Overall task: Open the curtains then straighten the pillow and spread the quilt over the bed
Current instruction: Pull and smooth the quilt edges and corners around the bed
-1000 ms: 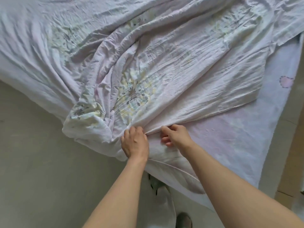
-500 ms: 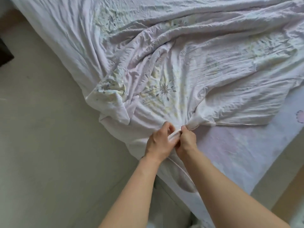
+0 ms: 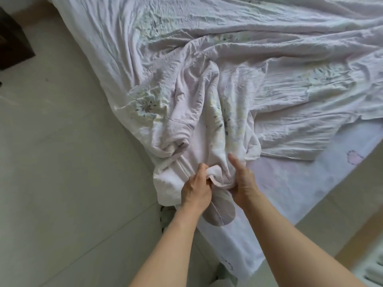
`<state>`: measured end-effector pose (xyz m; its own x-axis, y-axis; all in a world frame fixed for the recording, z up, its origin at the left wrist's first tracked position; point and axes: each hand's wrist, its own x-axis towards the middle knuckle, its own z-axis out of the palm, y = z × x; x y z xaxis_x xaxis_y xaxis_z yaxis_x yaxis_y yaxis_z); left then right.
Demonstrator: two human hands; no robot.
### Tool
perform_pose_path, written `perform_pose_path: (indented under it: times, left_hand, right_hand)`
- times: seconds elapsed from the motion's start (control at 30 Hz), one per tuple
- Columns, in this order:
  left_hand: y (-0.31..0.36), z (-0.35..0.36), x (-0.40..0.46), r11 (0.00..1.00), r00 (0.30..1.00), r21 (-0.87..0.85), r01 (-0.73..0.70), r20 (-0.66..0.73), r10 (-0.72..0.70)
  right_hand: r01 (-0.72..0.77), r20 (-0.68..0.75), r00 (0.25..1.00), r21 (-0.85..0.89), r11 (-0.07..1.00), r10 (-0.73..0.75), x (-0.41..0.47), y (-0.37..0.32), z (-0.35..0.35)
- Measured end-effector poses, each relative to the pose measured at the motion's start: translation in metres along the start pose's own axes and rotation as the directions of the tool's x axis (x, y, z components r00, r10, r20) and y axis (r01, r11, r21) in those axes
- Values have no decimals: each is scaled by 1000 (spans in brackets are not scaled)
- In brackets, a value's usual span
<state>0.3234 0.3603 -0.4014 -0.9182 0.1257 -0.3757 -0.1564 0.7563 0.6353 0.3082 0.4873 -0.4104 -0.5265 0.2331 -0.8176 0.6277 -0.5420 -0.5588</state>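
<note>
Nearest, two bare forearms reach up from the bottom edge toward the corner of the bed. The left hand [image 3: 195, 190] has its fingers curled round a rolled edge of the pale lilac, crinkled cotton quilt with faint flower prints [image 3: 228, 96], thumb tucked over the fold. The right hand [image 3: 242, 181] grips the same bunch from the other side, its thumb standing upright against the cloth and its fingers hidden under the fabric. Half a second ago the two hands pinched one small point of the hem with knuckles almost touching; now they are a little apart, with a thicker wad of gathered cloth between them, and the bunch has been drawn closer to the corner of the bed.

Under the hands lies the lavender bedsheet with a grey-brown oval print and a small pink patch [image 3: 310, 183], bare on the right side and hanging over the mattress corner. The quilt rises from the grip in tall folds and fans out rumpled over the far part of the bed; more of its left edge drapes over the side than before. The pale tiled floor [image 3: 62, 183] fills the left, and a dark wooden piece of furniture [image 3: 12, 42] shows at the far left, larger in view than earlier.
</note>
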Motion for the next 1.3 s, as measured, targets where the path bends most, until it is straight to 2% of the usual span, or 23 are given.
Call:
perform_pose_path:
  times: [0.07, 0.1, 0.13, 0.2, 0.27, 0.3, 0.33, 0.4, 0.47, 0.5, 0.57, 0.63, 0.7, 0.8, 0.87, 0.93, 1.0, 1.07, 1.13, 1.17, 1.2, 1.23, 1.3]
  left_hand:
    - [7, 9, -2, 980, 999, -194, 43, 15, -41]
    - [11, 14, -3, 953, 997, -294, 73, 29, -67]
    - [13, 18, -6, 926, 997, -367, 82, 34, -75]
    - [17, 27, -15, 907, 1000, -421, 14, 13, -9]
    - [17, 39, -28, 943, 999, -332, -29, 5, 32]
    - [16, 43, -34, 972, 1000, -234, -1, 6, 2]
    - [16, 47, -41, 994, 999, -102, 29, -23, -32]
    - [18, 52, -48, 987, 991, 161, -29, -122, 49]
    - [27, 55, -51, 961, 980, 251, -113, -130, 149]
    - [33, 55, -51, 963, 985, 237, -128, -82, 151]
    - [44, 60, -54, 983, 994, 170, -70, 96, 55]
    - [52, 65, -59, 994, 968, 99, 38, 244, -61]
    - [57, 77, -68, 992, 950, 83, 97, 291, -117]
    - [58, 96, -80, 981, 929, -15, 195, 323, -180]
    - [62, 101, -85, 973, 925, -101, 208, 342, -162]
    - [65, 104, -90, 963, 923, -180, 198, 365, -122]
    - [61, 105, -93, 900, 915, -359, 247, 392, -95]
    - [53, 107, -96, 788, 917, -546, 284, 394, -58]
    - [52, 110, -99, 635, 920, -697, 333, 389, -56]
    - [53, 111, -103, 523, 919, -769, 368, 387, -78]
    - [55, 112, -108, 419, 917, -818, 394, 378, -124]
    - [53, 114, -110, 367, 922, -846, 386, 343, -179]
    - [43, 118, -113, 520, 918, -777, 354, 183, -351]
  right_hand:
    - [-84, 162, 981, -161, 983, 111, -10, 4, -8]
    - [-118, 199, 968, -186, 976, 155, -12, 5, -12]
    - [-136, 197, 966, -167, 977, 168, -15, 6, -16]
    - [-99, 90, 990, -75, 992, 106, -15, 5, -23]
    - [-10, -51, 999, 69, 998, 13, -15, 0, -32]
    - [16, -91, 996, 134, 991, -4, -13, -3, -39]
    - [20, -97, 995, 182, 983, -3, -12, -5, -46]
    - [6, -76, 997, 204, 979, 10, -12, -7, -61]
    - [29, -74, 997, 216, 976, -14, -11, -7, -73]
    - [57, -54, 997, 236, 970, -46, -13, -7, -77]
    - [99, 53, 992, 261, 960, -116, -24, -8, -84]
    - [72, 205, 975, 96, 993, -90, -32, -7, -89]
    - [8, 270, 963, -104, 994, 21, -44, 1, -94]
    - [-39, 117, 989, -356, 934, 86, -47, 15, -99]
    - [-95, -40, 995, -371, 924, 86, -42, 22, -106]
    - [-136, -170, 982, -303, 943, 86, -39, 23, -116]
    - [-136, -216, 972, -225, 965, 87, -38, 23, -125]
    - [-111, -221, 973, -192, 975, 67, -40, 22, -130]
    - [-125, -178, 981, -256, 959, 80, -46, 24, -129]
    - [-134, -134, 986, -310, 941, 96, -50, 26, -129]
    - [-127, -88, 991, -355, 926, 103, -53, 31, -128]
    - [-109, -65, 994, -388, 915, 91, -54, 36, -129]
    - [-84, -116, 992, -387, 918, 42, -55, 44, -133]
